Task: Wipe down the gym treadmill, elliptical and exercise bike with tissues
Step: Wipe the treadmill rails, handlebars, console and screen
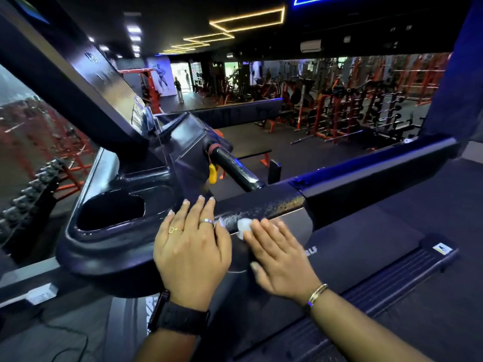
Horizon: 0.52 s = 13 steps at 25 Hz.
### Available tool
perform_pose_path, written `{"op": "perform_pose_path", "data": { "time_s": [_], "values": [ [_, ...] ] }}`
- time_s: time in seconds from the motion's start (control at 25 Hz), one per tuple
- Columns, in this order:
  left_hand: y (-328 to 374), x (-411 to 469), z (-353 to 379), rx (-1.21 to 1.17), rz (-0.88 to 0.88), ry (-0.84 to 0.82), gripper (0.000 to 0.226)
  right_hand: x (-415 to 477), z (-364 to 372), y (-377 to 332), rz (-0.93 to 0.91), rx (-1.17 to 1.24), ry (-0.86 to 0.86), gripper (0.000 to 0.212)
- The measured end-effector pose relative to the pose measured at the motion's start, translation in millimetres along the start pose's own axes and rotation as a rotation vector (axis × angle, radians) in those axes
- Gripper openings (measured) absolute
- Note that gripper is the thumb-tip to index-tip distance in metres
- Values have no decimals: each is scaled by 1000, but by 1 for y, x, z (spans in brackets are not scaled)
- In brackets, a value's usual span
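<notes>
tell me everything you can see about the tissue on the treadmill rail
The tissue is a small white crumpled wad, mostly hidden. Only its left end shows past the fingertips of the right hand, which presses it with fairly straight fingers onto the dark, glossy treadmill handrail. It lies just right of the left hand, apparently not touching it.

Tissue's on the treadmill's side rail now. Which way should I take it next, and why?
Probably slide the right hand and its tissue rightward along the handrail. The stretch just beyond the tissue looks speckled, and the left hand lies flat on the rail on the other side, blocking that way.
</notes>
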<state>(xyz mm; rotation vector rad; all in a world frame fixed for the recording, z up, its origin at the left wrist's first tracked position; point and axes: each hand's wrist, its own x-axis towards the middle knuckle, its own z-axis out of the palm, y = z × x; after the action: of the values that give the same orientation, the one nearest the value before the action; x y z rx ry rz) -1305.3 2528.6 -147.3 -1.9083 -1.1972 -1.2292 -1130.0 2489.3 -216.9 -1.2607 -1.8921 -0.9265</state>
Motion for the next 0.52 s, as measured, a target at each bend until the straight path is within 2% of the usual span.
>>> {"op": "perform_pose_path", "data": {
  "time_s": [0.04, 0.12, 0.2, 0.24, 0.32, 0.44, 0.52],
  "values": [
    [4, 0, 3, 7, 11, 32, 39, -9, 3, 20, -2, -72, 25, 63],
    [8, 2, 7, 14, 27, 82, 38, -11, 0, 48, 186, -116, 57, 66],
    [18, 4, 11, 22, 22, 97, 37, -1, -6, 56, 437, -12, 91, 73],
    [25, 4, 13, 24, 20, 91, 36, 5, -5, 53, 485, 59, 96, 73],
    [41, 1, 17, 35, 30, 76, 37, 3, 1, 45, 365, 123, 66, 72],
    [54, -1, 22, 51, 27, 59, 39, -30, 12, 66, 36, -22, 37, 66],
    [64, -1, 27, 52, 21, 60, 39, -51, 11, 102, 17, -106, 48, 63]
  ]
}}
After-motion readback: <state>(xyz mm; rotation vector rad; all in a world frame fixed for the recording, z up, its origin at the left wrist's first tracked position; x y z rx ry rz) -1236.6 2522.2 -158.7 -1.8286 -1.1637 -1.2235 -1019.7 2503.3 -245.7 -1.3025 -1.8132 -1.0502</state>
